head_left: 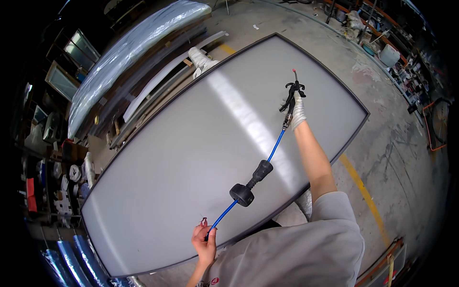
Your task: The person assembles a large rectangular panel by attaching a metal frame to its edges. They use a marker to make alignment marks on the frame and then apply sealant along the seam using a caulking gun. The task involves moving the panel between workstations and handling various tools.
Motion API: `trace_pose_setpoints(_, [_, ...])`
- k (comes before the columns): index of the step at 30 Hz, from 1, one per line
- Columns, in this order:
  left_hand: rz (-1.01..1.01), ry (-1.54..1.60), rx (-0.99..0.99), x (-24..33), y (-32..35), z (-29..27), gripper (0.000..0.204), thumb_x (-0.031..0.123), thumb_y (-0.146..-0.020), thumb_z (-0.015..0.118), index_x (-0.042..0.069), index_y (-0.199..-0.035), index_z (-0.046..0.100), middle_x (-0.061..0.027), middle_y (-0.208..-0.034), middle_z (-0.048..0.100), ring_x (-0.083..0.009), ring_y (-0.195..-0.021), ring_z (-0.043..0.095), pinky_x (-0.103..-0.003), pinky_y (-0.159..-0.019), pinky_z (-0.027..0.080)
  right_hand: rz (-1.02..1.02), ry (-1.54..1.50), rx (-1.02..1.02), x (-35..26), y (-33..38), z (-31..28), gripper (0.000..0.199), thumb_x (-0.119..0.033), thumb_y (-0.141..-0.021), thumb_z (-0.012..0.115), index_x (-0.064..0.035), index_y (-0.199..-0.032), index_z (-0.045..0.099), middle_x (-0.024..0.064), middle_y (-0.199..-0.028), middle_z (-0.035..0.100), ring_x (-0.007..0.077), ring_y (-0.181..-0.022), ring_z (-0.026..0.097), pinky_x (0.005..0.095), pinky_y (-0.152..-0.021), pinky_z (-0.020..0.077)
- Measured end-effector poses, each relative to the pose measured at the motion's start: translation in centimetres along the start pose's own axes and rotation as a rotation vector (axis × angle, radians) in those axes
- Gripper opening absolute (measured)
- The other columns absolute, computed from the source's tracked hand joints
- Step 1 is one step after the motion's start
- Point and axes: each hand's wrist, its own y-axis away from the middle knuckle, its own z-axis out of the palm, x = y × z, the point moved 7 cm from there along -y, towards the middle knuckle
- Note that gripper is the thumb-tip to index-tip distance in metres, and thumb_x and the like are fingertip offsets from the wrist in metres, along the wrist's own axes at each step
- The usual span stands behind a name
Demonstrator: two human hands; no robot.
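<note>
My right hand (299,111), in a white glove, is closed round the grip of a black air blow gun (291,98). The gun's thin nozzle with a red tip points away from me over the far right part of a large grey framed panel (172,158). A blue air hose (276,146) runs from the gun's metal fitting back toward my left. Two black rubber pieces (242,194) sit along that hose above the panel. My left hand (204,243), bare, pinches the hose near the panel's front edge. Something small and reddish shows by its fingertips, too small to name.
A long stack of film-wrapped boards (138,52) lies beyond the panel on the left, with a plastic-wrapped roll (202,61) by its edge. Blue film rolls (71,256) stand at the lower left. Cluttered shelving (382,52) lines the far right; a yellow floor line (364,193) runs along the right.
</note>
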Motion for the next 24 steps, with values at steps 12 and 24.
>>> trace_pose_setpoints(12, [-0.087, 0.126, 0.009, -1.2, 2.1, -0.5, 0.010, 0.009, -0.077, 0.067, -0.001, -0.079, 0.064, -0.0096, -0.071, 0.055, -0.0215, -0.068, 0.053, -0.032, -0.063, 0.043, -0.179, -0.112, 0.203, 0.1, 2.2, -4.4, 0.076, -0.070, -0.079, 0.044, 0.0017, -0.102, 0.051, 0.0198, -0.093, 0.060, 0.0305, -0.083, 0.059, 0.0426, -0.076, 0.0502])
trace_pose_setpoints(24, [-0.044, -0.001, 0.437, -8.3, 13.8, -17.2, 0.011, 0.011, -0.073, 0.070, 0.003, -0.078, 0.066, -0.0082, -0.073, 0.059, -0.0244, -0.070, 0.053, -0.033, -0.064, 0.043, 0.325, 0.358, -0.288, 18.6, 13.7, 9.8, 0.058, -0.067, -0.074, 0.054, -0.0105, -0.086, 0.049, -0.0009, -0.057, 0.048, 0.0152, -0.048, 0.048, 0.0220, -0.034, 0.0305])
